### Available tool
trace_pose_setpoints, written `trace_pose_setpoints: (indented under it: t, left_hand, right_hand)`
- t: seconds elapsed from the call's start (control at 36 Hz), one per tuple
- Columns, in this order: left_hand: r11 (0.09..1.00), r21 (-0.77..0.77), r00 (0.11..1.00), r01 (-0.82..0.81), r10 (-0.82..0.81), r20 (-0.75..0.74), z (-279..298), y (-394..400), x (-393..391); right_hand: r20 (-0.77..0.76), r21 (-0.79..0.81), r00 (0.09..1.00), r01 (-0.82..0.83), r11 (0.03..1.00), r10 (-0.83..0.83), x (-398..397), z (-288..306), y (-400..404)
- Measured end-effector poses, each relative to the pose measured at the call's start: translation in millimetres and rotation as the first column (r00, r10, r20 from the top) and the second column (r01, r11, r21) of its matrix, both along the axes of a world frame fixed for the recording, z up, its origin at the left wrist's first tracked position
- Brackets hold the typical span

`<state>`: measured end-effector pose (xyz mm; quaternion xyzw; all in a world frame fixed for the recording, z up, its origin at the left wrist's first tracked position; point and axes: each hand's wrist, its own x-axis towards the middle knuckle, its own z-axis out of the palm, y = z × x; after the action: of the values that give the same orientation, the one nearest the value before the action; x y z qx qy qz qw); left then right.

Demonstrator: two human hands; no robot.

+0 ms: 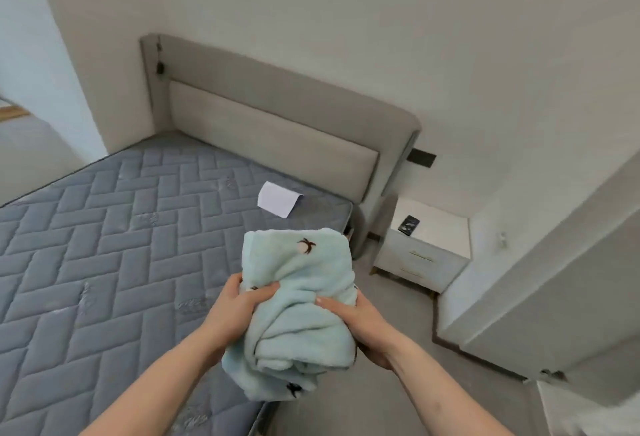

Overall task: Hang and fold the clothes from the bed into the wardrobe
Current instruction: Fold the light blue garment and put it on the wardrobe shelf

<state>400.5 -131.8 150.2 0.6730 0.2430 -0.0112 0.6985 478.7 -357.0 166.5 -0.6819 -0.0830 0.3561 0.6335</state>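
Left hand: the left hand (239,300) grips the left side of a folded garment (298,311), thumb laid across the top of the cloth, fingers curled underneath and out of sight.
Right hand: the right hand (360,321) grips the right side of the same bundle, thumb pressed on top, fingers wrapped round below.
Garment: pale mint, fluffy, with small dark printed figures; folded into a thick, loose bundle held in the air between both hands, over the bed's near right edge.
Bed: the bed (104,245) has a bare grey quilted mattress that runs left of the garment; its right edge passes under the bundle.
Paper: a white sheet of paper (278,199) lies on the mattress, beyond the garment, near the headboard (273,138).
Nightstand: a white nightstand (424,252) stands right of the bed's head, with a small dark object (408,225) on top.
Open room: a strip of grey floor (394,359) lies right of the bed, between it and a pale panel (540,290) at the right edge of view.
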Motion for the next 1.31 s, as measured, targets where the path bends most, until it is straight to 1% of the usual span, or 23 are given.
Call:
trace_pose_setpoints:
  t: [0.06,0.14,0.22,0.28,0.36,0.42,0.53,0.56,0.61,0.69,0.72,0.81,0.86,0.94,1.03,1.11,1.17,1.19,1.28,1.31]
  left_hand:
    - [0.997,0.012,0.996,0.073,-0.073,0.044,16.7,-32.2,31.7]
    - [0.988,0.027,0.986,0.149,-0.151,0.069,38.8,-81.4,75.8]
    - [0.968,0.023,0.961,0.250,-0.251,0.114,58.8,-128.1,114.9]
    - [0.958,0.015,0.950,0.287,-0.286,0.126,72.1,-160.7,137.2]
    - [0.917,0.043,0.901,0.396,-0.397,0.176,93.1,-207.3,166.2]
    - [0.888,0.048,0.867,0.457,-0.457,0.200,106.5,-236.2,183.5]
    - [0.827,0.046,0.790,0.560,-0.550,0.273,128.0,-285.4,218.8]
    - [0.826,0.038,0.787,0.562,-0.548,0.285,130.1,-289.3,223.1]
    - [0.771,0.044,0.724,0.636,-0.615,0.313,142.4,-317.1,238.7]
    - [0.662,0.125,0.603,0.739,-0.732,0.318,163.1,-357.5,264.3]
    - [0.643,0.160,0.578,0.749,-0.752,0.318,166.5,-368.7,275.0]
    - [0.627,0.184,0.574,0.757,-0.772,0.271,172.8,-402.0,309.5]
    - [0.592,0.206,0.539,0.779,-0.800,0.263,179.4,-422.4,327.4]
    - [0.520,0.251,0.454,0.816,-0.846,0.279,190.6,-452.6,352.7]
    - [0.400,0.302,0.317,0.865,-0.903,0.289,203.3,-478.5,377.4]
    - [0.354,0.313,0.274,0.881,-0.922,0.272,214.6,-502.1,401.3]
    - [0.310,0.323,0.223,0.895,-0.934,0.279,222.4,-517.1,414.2]
    - [0.277,0.325,0.186,0.904,-0.941,0.283,227.9,-524.0,418.8]
    - [0.133,0.357,0.013,0.924,-0.948,0.318,243.8,-545.2,430.2]
    - [0.100,0.365,-0.027,0.926,-0.944,0.328,247.4,-552.1,432.5]
  right_hand:
    - [0.035,0.019,0.999,0.028,0.999,-0.029,18.7,13.5,-38.0]
    - [0.082,0.043,0.993,0.077,0.996,-0.080,46.1,34.1,-93.8]
    - [0.135,0.052,0.983,0.121,0.991,-0.127,71.9,55.4,-144.5]
    - [0.162,0.053,0.968,0.184,0.982,-0.190,87.3,66.3,-176.7]
    - [0.190,0.073,0.934,0.293,0.953,-0.302,108.5,79.2,-221.2]
    - [0.181,0.095,0.904,0.376,0.922,-0.387,119.4,89.3,-248.6]
    - [0.153,0.164,0.838,0.501,0.850,-0.524,135.9,103.7,-296.5]
    - [0.146,0.170,0.830,0.515,0.840,-0.538,137.7,106.9,-299.3]
    - [0.147,0.189,0.782,0.578,0.793,-0.605,144.7,113.7,-324.8]
    - [0.147,0.201,0.712,0.658,0.726,-0.687,155.7,126.1,-362.7]
    - [0.155,0.201,0.690,0.679,0.706,-0.707,158.8,129.5,-374.1]
    - [0.176,0.202,0.612,0.744,0.637,-0.771,168.3,137.8,-404.8]
    - [0.199,0.194,0.560,0.782,0.592,-0.805,174.2,144.2,-422.9]
    - [0.220,0.177,0.480,0.836,0.519,-0.849,182.8,155.6,-447.1]
    - [0.232,0.171,0.402,0.879,0.444,-0.886,190.9,167.1,-465.9]
    - [0.237,0.173,0.335,0.909,0.379,-0.912,197.5,178.8,-480.2]
    - [0.248,0.184,0.289,0.923,0.338,-0.925,200.3,186.5,-487.8]
    - [0.250,0.196,0.262,0.929,0.314,-0.932,201.4,189.8,-491.1]
    - [0.248,0.240,0.173,0.943,0.233,-0.953,202.6,198.8,-501.0]
    - [0.251,0.251,0.143,0.945,0.208,-0.957,201.9,201.4,-504.6]
